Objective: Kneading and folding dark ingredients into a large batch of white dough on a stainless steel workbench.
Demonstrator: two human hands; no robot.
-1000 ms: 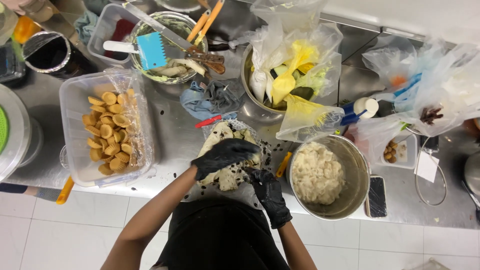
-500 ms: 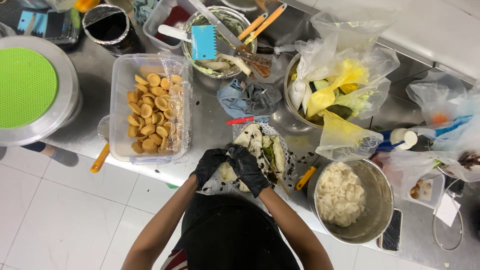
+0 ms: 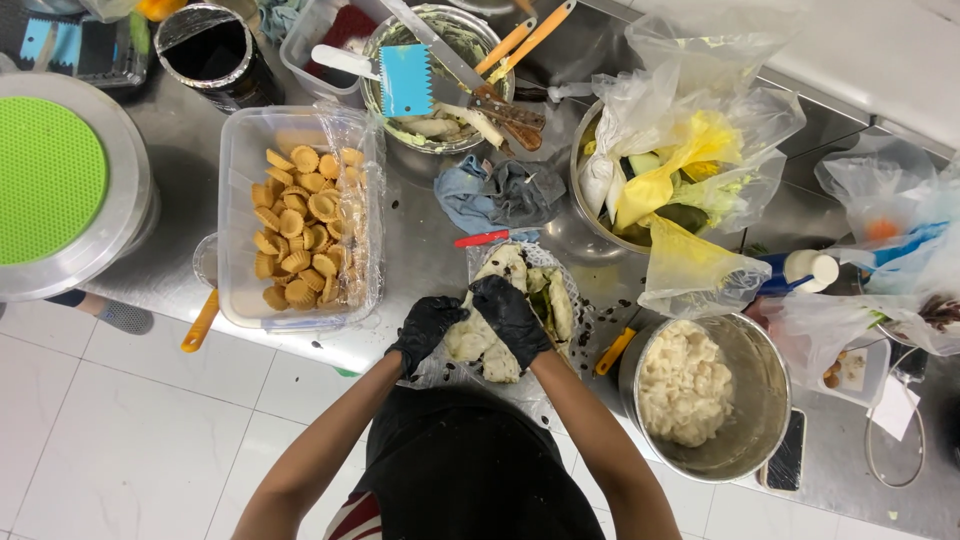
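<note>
Stainless-steel counter (image 3: 420,250), crowded from edge to edge, seen from above the person's head: both black-gloved hands press on a pale lump of dough (image 3: 490,335) lying on clear plastic film at the counter's near edge. The left hand (image 3: 428,330) cups the dough's left side with fingers curled against it; the right hand (image 3: 510,315) lies flat across its top, fingers spread and closed on nothing. The gloves hide much of the dough, and the darker greenish patch at its right edge is hard to make out. Just left of the dough stands a clear plastic tub (image 3: 238,200) of small ridged golden pastry shells, part-wrapped in film. Right of the dough, a steel bowl (image 3: 745,400) holds a whitish mash. Beyond the dough lie a crumpled blue-grey cloth (image 3: 500,195) and a red-handled tool (image 3: 482,238), its working end hidden. Far left of the dough, a green-topped round lid (image 3: 45,180) is cut off by the frame.
</note>
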